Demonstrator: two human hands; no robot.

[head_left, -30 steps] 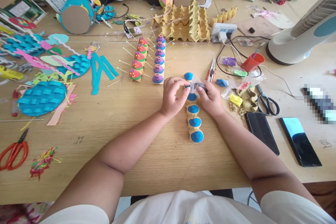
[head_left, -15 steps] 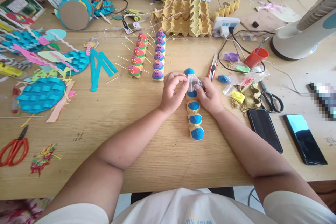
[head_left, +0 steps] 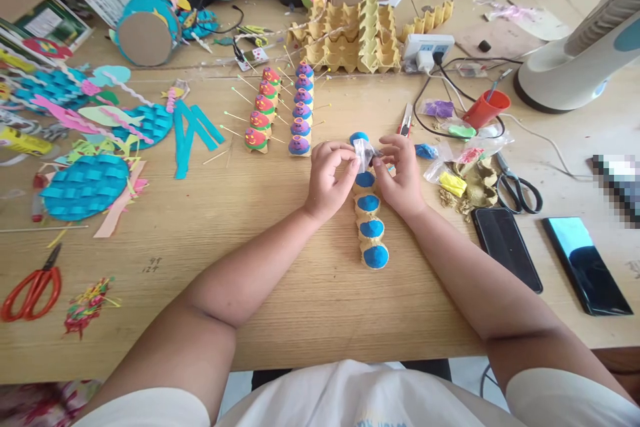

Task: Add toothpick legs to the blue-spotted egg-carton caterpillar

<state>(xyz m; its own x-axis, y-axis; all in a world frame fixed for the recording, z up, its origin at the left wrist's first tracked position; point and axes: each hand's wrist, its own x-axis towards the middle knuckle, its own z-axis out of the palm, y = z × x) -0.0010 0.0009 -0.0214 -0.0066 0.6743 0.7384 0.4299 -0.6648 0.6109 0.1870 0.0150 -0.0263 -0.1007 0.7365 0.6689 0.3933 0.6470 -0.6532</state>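
My left hand pinches a small clear plastic bag between thumb and fingertips. At the bag's right end, my right hand has its thumb and forefinger on a dark lump, partly hidden by the fingers; what it is made of I cannot tell. Below the hands lies an egg-carton strip, its bumps capped with blue. To the left stand two finished-looking strips with faces and pin-like feelers: a red and green caterpillar and a purple and blue caterpillar.
A utility knife lies beyond my right hand. Farther right are bagged yellow clay, a red cup, black scissors and two phones. Egg trays stand at the back. Blue woven paper crafts and red-handled scissors are left.
My right hand's fingers have lifted and spread a little, while its thumb stays by the dark lump. The bag has shifted slightly left; my left hand keeps its pinch.
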